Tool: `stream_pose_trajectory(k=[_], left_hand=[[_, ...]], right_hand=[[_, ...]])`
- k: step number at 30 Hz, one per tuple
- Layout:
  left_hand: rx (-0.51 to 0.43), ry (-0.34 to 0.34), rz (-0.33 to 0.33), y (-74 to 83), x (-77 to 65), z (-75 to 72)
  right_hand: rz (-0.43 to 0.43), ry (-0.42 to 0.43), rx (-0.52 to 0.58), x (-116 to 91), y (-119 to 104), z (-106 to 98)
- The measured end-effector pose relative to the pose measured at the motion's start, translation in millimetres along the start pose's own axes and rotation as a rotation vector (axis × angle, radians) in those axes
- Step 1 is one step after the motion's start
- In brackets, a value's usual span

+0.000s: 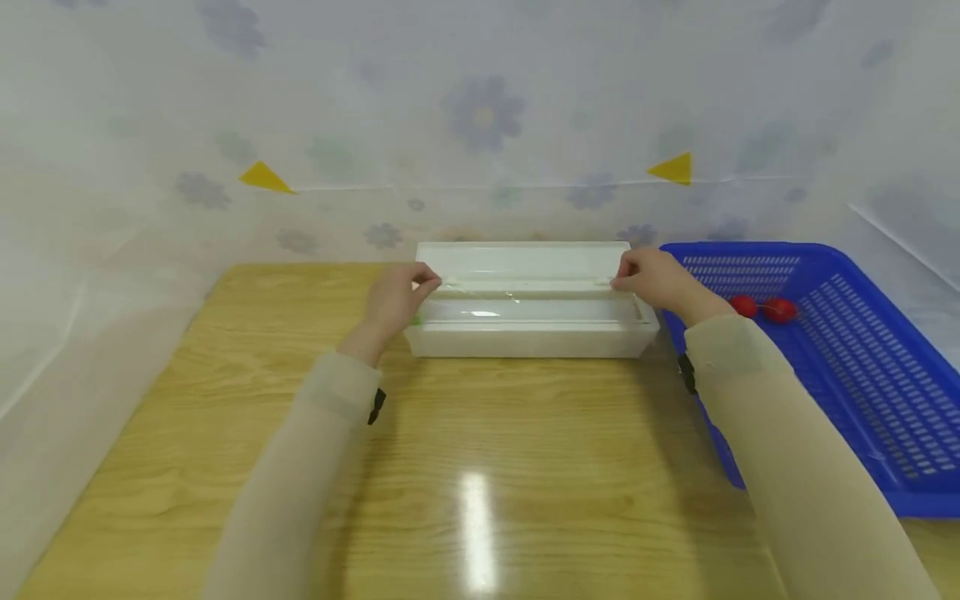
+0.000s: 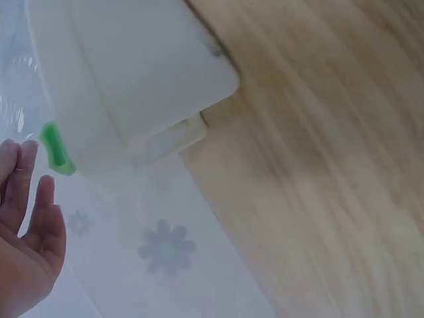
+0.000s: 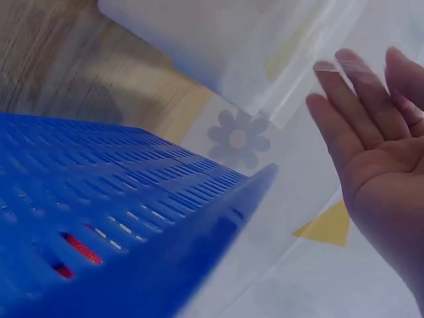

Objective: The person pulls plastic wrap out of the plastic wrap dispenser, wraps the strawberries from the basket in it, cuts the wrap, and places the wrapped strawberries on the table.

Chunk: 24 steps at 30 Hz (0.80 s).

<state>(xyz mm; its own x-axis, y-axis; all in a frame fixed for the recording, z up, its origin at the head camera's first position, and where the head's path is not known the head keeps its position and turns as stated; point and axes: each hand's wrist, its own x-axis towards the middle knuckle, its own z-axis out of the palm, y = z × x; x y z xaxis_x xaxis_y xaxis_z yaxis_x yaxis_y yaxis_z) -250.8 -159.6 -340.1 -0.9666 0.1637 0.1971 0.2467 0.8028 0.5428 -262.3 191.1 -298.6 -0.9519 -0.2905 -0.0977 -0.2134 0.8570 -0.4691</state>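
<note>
A long white box [image 1: 525, 343] with its lid [image 1: 525, 257] raised at the back stands near the far edge of the table. Clear film [image 1: 483, 293] with bright glints stretches across its opening. My left hand [image 1: 396, 298] pinches the film at the box's left end between thumb and fingertips. At the right end my right hand [image 1: 658, 280] pinches the other side, and a shiny strip of film lies over its fingertips [image 3: 326, 66] in the right wrist view. A green piece [image 2: 56, 150] sits on the box's left end, near the left fingers.
Right of the box is a blue slatted basket [image 1: 832, 258], under my right forearm in the head view. Round red things [image 1: 778, 311] lie inside it. Behind the wooden table [image 1: 525, 433] hangs a flowered sheet [image 1: 480, 167] with yellow triangles [image 1: 673, 169].
</note>
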Motion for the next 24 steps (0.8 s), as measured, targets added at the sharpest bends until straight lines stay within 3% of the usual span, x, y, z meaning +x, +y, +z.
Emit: stream_pose_trajectory(k=[6,12,18,21,24], left_hand=[[-0.134,0.105,0.040,1.9,7.1,-14.3],[-0.196,0.122,0.028,23.1,15.1,-39.5],[-0.215,0.172,0.066,41.7,18.6,-68.1],[-0.239,0.191,0.087,49.1,17.4,-81.5],[-0.303,0.188,0.104,57.9,13.8,-94.6]], right_hand=[[0.086,0.041,0.162,-2.0,-10.1,-13.9],[0.121,0.102,0.199,-5.0,-21.6,-38.6],[0.151,0.170,0.214,-12.5,-36.0,-66.3],[0.181,0.178,0.276,-18.0,-42.6,-79.6],[0.170,0.166,0.405,-26.0,-44.1,-90.1]])
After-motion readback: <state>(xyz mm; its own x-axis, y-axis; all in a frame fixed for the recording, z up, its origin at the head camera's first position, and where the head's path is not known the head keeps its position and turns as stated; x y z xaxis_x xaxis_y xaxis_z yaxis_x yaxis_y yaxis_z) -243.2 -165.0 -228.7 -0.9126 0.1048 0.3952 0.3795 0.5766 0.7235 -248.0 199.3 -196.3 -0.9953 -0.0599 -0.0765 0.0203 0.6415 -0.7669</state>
